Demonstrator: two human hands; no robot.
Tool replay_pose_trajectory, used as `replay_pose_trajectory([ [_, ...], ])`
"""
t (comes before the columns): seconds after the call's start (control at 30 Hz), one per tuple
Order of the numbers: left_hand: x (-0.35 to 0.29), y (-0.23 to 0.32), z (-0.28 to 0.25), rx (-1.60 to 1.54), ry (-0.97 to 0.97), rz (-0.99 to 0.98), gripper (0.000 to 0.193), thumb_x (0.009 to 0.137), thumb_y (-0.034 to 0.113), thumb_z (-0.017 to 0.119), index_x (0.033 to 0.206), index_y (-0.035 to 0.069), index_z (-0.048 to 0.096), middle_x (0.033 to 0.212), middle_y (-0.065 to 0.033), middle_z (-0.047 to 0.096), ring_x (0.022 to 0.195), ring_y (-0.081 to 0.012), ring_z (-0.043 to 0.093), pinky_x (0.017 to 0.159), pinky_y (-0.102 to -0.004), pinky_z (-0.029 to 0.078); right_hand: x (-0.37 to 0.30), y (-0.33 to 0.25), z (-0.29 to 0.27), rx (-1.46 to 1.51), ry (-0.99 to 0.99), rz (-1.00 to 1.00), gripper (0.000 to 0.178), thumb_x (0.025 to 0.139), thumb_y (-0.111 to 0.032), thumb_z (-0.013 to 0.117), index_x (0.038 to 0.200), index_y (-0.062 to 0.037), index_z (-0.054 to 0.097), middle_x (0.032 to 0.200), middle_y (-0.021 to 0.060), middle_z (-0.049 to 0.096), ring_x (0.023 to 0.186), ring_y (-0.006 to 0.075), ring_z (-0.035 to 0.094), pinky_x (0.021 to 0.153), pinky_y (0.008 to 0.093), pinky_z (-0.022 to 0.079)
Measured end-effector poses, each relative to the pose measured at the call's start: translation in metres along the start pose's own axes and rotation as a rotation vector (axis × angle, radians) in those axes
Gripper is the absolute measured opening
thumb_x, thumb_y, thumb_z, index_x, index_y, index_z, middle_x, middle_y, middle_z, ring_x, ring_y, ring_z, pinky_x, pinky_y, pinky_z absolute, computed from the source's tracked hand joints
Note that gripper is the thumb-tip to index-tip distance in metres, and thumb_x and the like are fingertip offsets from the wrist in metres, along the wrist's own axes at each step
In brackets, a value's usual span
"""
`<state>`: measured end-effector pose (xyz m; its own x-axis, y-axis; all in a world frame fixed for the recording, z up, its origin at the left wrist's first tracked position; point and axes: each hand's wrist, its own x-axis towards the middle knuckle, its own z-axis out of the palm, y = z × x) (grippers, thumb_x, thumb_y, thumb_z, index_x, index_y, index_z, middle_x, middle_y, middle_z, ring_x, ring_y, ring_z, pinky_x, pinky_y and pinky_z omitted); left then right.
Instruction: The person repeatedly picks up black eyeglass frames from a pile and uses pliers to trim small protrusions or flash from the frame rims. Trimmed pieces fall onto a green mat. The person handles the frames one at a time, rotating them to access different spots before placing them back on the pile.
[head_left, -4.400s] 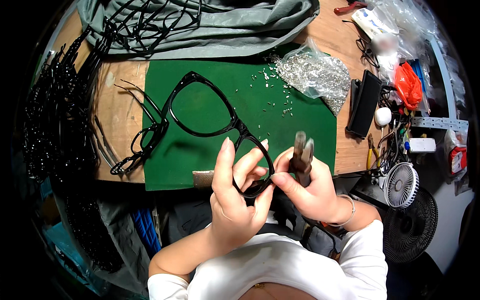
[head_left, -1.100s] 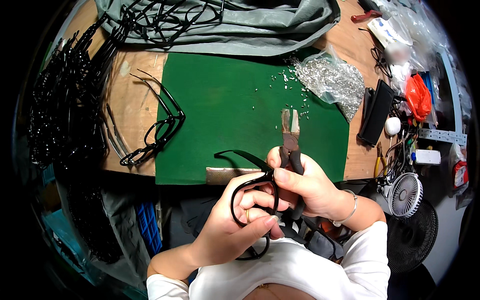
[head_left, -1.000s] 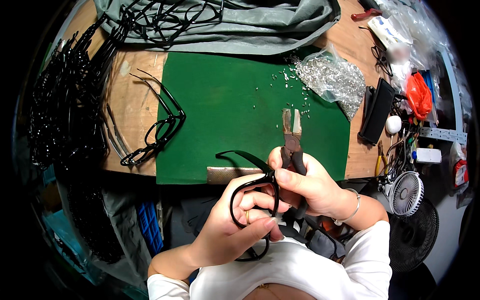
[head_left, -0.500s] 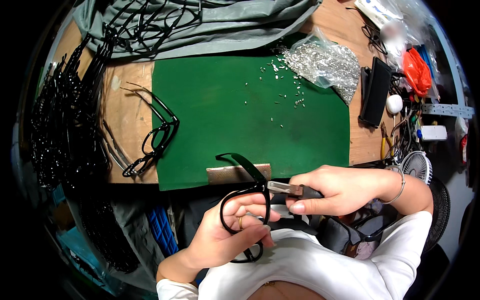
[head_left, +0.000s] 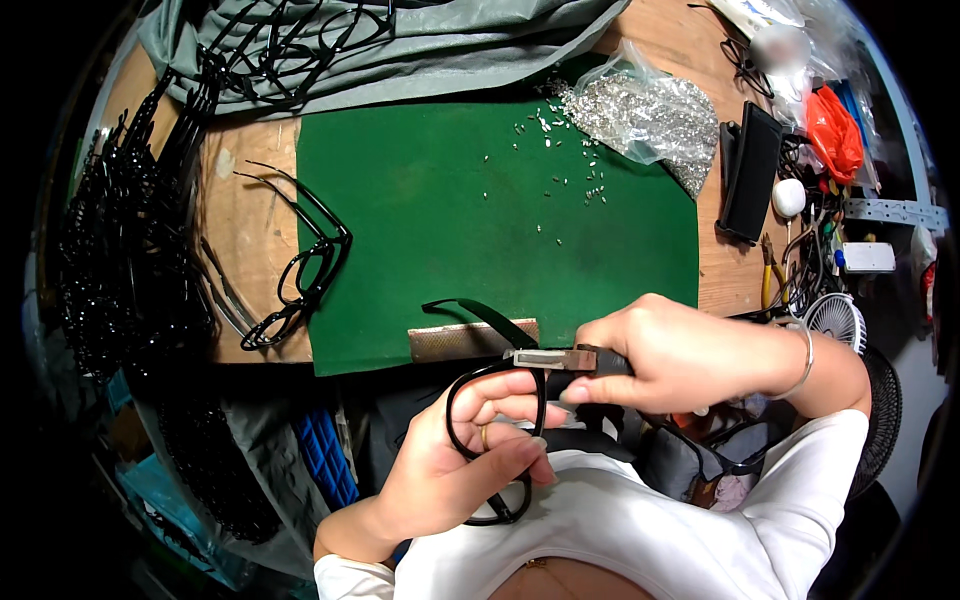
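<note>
A black eyeglass frame (head_left: 546, 410) is held in my left hand (head_left: 455, 455), with the fingers and thumb pinching it around the bridge and one rim. One temple stretches away over the front edge of the green mat. My right hand (head_left: 640, 355) is closed around pliers (head_left: 550, 360) with dark handles and flat metal jaws. Those jaws lie over the upper corner of the frame, where the temple meets the front. Whether they grip it or only touch it I cannot tell. A textured metal plate (head_left: 460, 341) lies at the mat's front edge, just beyond my left hand.
A green mat (head_left: 400, 220) covers the wooden table. A clear bag of small silvery parts (head_left: 650, 120) spills toward the mat's middle. At left are another black frame (head_left: 310, 275) and a heap of black frames (head_left: 130, 250). Yellow-handled pliers (head_left: 768, 272) and a phone-like black device (head_left: 750, 170) lie right.
My right hand has moved left and slightly up, bringing the plier jaws from beside the frame's corner to over it. My left hand still holds the frame.
</note>
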<state>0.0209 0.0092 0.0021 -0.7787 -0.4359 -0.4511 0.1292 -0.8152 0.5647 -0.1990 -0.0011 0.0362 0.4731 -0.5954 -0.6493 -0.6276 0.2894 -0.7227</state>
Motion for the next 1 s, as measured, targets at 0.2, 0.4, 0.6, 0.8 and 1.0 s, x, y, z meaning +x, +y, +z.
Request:
replay_pose_trajectory([
  [0.2,0.002,0.008,-0.004,0.002,-0.001,-0.007,0.046,0.082,-0.007,0.046,0.124,0.003,0.032,0.107,-0.0152,0.052,0.077,-0.0149,0.059,0.068,-0.0239,0.046,0.018,0.041,-0.010,-0.004,-0.013,-0.039,0.034,0.083,-0.033,0.054,0.090,0.0010,0.055,0.075,0.0143,0.058,0.070,0.0260,0.057,0.063,0.0338,0.044],
  [0.4,0.009,0.028,-0.009,0.462,0.197,0.231,0.042,0.081,-0.005,0.048,0.119,-0.005,0.031,0.101,-0.0153,0.053,0.074,-0.0133,0.058,0.069,-0.0240,0.047,0.039,0.065,0.027,-0.087,0.472,-0.124,0.023,0.077,-0.020,0.060,0.085,0.0007,0.053,0.077,0.0170,0.056,0.072,0.0316,0.056,0.064,0.0362,0.044],
  [0.6,0.020,0.061,-0.079,1.590,0.551,0.563,0.025,0.088,0.017,0.046,0.104,-0.001,0.053,0.097,-0.0130,0.056,0.084,-0.0232,0.053,0.078,-0.0329,0.040,0.037,0.066,0.027,-0.066,0.449,-0.120,0.024,0.077,-0.021,0.060,0.084,0.0010,0.054,0.075,0.0160,0.055,0.069,0.0301,0.056,0.062,0.0348,0.043],
  [0.8,0.029,0.070,-0.121,2.007,0.779,0.402,0.045,0.079,0.019,0.058,0.117,0.001,0.042,0.103,-0.0163,0.047,0.091,-0.0314,0.047,0.077,-0.0373,0.041,0.043,0.063,0.024,0.005,0.486,-0.154,0.023,0.078,-0.021,0.059,0.084,0.0005,0.054,0.073,0.0166,0.056,0.067,0.0307,0.056,0.061,0.0357,0.044],
  [1.0,0.092,0.147,-0.116,1.703,0.739,1.026,0.036,0.074,0.016,0.060,0.103,-0.002,0.047,0.096,-0.0168,0.050,0.089,-0.0315,0.049,0.078,-0.0382,0.040,0.033,0.069,0.026,0.026,0.519,-0.127,0.022,0.078,-0.022,0.059,0.084,-0.0009,0.055,0.075,0.0155,0.056,0.070,0.0317,0.056,0.062,0.0360,0.044],
])
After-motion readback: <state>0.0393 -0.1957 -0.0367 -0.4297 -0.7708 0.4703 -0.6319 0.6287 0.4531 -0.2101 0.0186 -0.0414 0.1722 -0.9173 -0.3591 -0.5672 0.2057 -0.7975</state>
